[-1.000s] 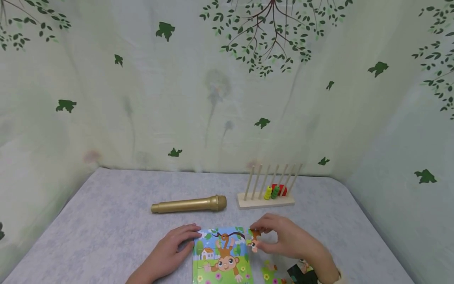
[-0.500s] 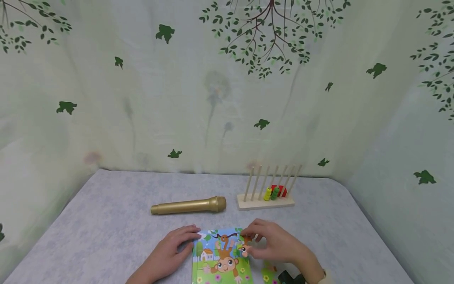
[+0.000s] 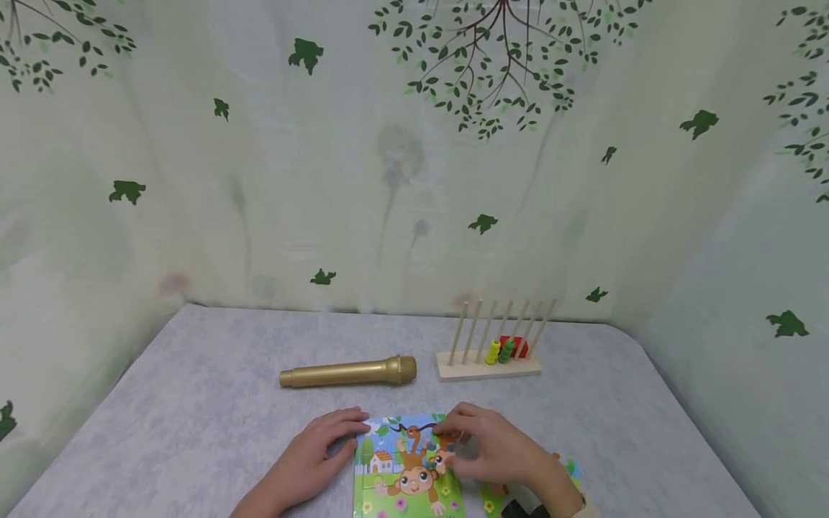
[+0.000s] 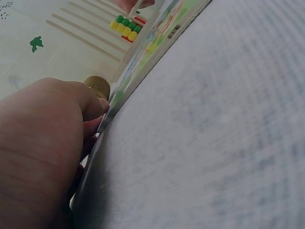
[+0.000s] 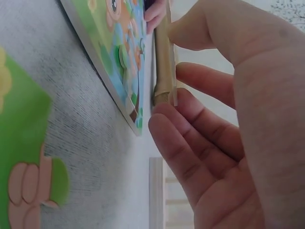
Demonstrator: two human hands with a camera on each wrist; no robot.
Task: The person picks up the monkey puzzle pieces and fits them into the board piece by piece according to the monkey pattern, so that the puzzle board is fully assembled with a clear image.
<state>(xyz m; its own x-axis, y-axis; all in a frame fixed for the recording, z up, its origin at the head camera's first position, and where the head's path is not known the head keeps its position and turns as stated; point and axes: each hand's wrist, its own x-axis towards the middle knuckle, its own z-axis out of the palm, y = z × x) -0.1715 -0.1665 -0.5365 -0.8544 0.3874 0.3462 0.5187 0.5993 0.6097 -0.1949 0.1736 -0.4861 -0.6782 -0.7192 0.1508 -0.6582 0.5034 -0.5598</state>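
A picture puzzle board (image 3: 382, 489) with a hanging monkey lies on the table. My left hand (image 3: 317, 460) rests against its left edge with fingers extended; in the left wrist view its fingertips (image 4: 102, 106) are right at the board's side. My right hand (image 3: 495, 446) pinches a puzzle piece (image 3: 442, 460) showing a monkey's face, over the board's upper right part. The right wrist view shows that piece edge-on (image 5: 174, 93), held between thumb and fingers and raised above the board (image 5: 102, 38). Its printed side is hidden there.
Loose puzzle pieces (image 3: 490, 501) lie right of the board, partly under my right forearm. One green piece (image 5: 24, 114) is near in the right wrist view. Behind the board lie a gold microphone (image 3: 350, 373) and a wooden peg stand (image 3: 488, 368) with yellow, green and red beads.
My right hand has moved left with the puzzle piece, from beside the board to over its upper right part. The left hand stays at the board's left edge.
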